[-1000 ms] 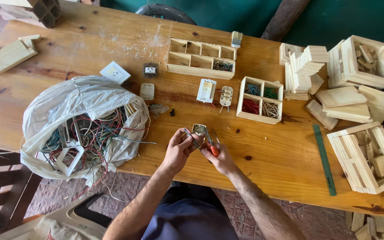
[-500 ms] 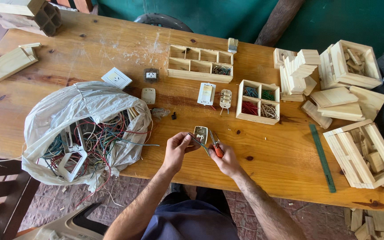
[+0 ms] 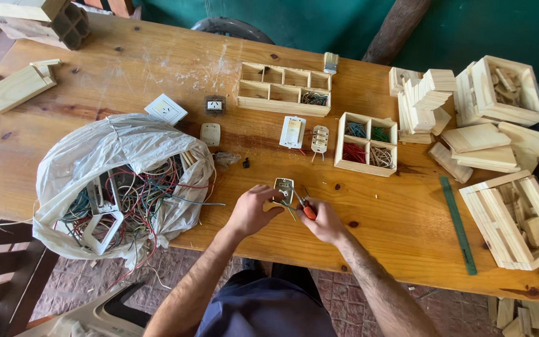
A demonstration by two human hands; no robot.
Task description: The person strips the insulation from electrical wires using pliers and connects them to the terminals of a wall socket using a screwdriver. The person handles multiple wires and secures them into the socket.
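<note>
Over the near edge of the wooden table [image 3: 157, 68], my left hand [image 3: 254, 211] grips a small white wall switch module [image 3: 283, 186] with short wires hanging from it. My right hand [image 3: 324, 221] is closed on a tool with a red-orange handle [image 3: 307, 210], its tip held against the module's wires. Both hands are close together, just above the tabletop.
A plastic bag [image 3: 116, 181] full of coloured wires and white frames lies to the left. A four-compartment wooden box [image 3: 367, 144] holds sorted wires. A long divided tray [image 3: 284, 89], loose switch parts [image 3: 292, 131], wooden crates [image 3: 516, 221], stacked wood pieces and a green ruler [image 3: 458, 223] sit around.
The hands have stayed at the table's near edge, working on the module; the view shifted slightly. The module now stands a bit more upright in my left hand.
</note>
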